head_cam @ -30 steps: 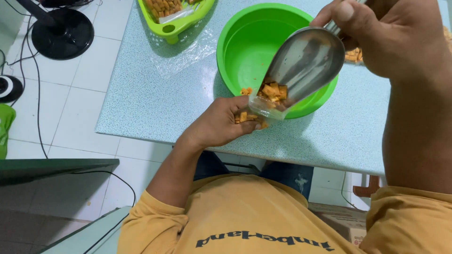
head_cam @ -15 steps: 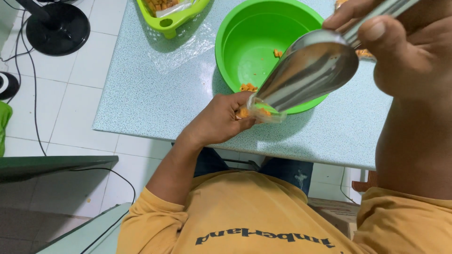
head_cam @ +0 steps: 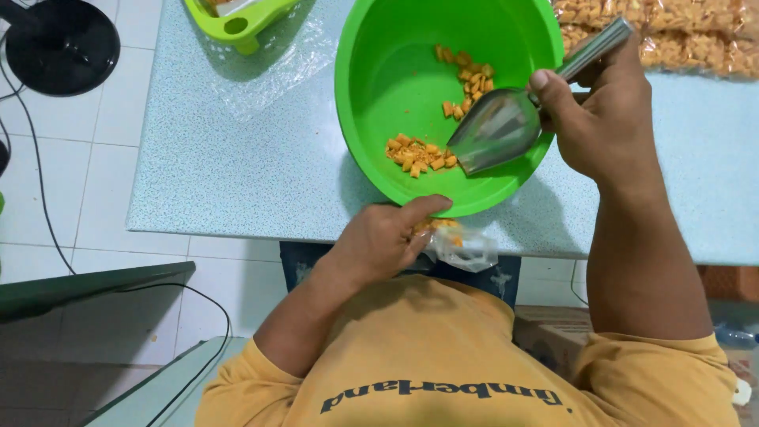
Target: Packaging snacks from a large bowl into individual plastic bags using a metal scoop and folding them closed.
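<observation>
Nearest, at the bench edge: left hand (head_cam: 385, 245) closed around a small clear bag (head_cam: 461, 245), pinching its mouth. A few orange snack pieces show inside. The bag hangs just off the front lip of the bench (head_cam: 237, 174), close to the person's yellow shirt.

Just beyond: a green bowl (head_cam: 379, 71) on the bench, its near rim almost over the bag. Two loose clusters of orange pieces (head_cam: 419, 153) lie in the bottom.

Right hand (head_cam: 601, 119) wrapped tight on the handle of a metal scoop (head_cam: 498, 130); thumb along the shaft. The scoop's blade is down inside the bowl, tip beside the nearer cluster, and looks empty.

Judgement: this is the gathering step, scoop being loaded for the bag. The next move calls for sliding the blade under the pieces, and for the bag mouth to be held open and brought under the scoop's lip.

Further back: packed snack bags (head_cam: 680, 35) at the far right, a lime tray (head_cam: 237, 20) far left, clear film (head_cam: 277, 71) beside it.
</observation>
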